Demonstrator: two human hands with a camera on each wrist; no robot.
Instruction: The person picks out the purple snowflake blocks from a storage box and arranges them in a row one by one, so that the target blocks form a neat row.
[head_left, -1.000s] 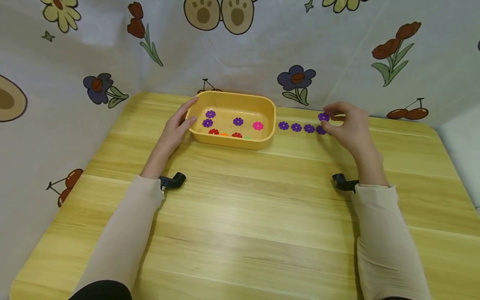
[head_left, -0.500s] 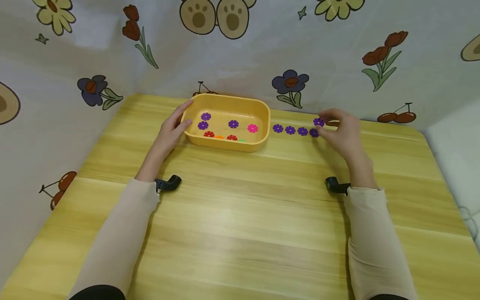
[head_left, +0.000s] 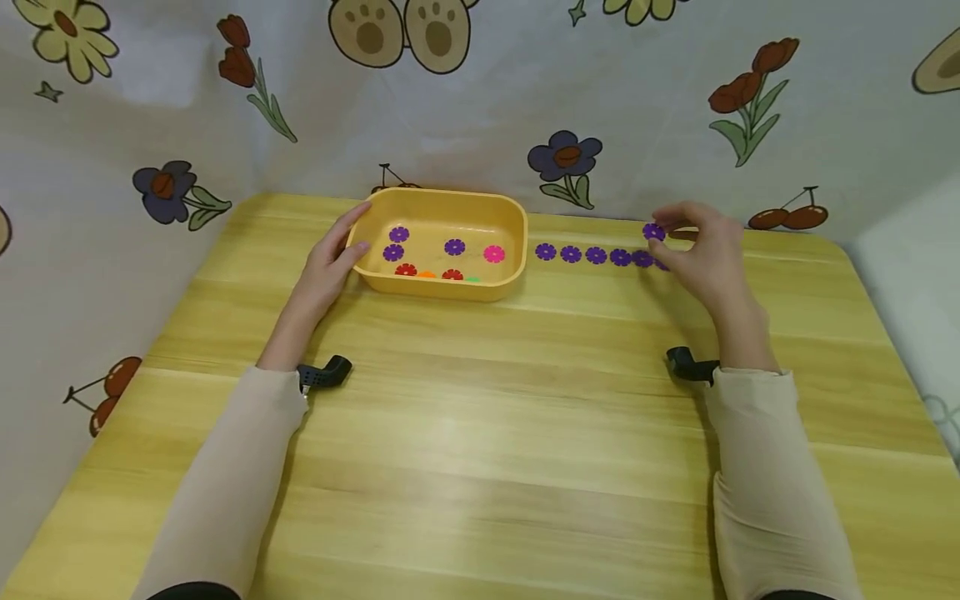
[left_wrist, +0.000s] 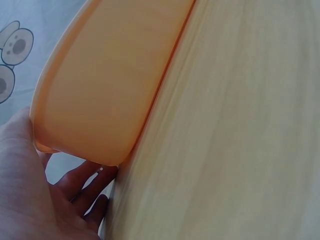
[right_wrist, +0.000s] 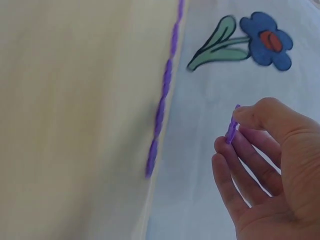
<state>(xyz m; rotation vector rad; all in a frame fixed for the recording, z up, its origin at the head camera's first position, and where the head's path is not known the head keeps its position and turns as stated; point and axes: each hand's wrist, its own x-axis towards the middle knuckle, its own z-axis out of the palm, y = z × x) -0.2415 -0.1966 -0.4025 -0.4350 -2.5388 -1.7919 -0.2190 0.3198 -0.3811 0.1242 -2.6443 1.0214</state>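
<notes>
Pinching a purple disc (head_left: pixel 653 232), the right hand (head_left: pixel 710 257) now sits farther right along the row (head_left: pixel 596 256), bringing the disc nearer its end, probably hidden behind that hand. Round, with no long axis, the disc faces the head view. The left hand (head_left: pixel 321 265) grips the tub (head_left: pixel 438 288).

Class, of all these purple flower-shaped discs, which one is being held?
The purple disc pinched in the right hand, apart from the row; the other purple discs lie on the table or in the yellow tray.
</notes>
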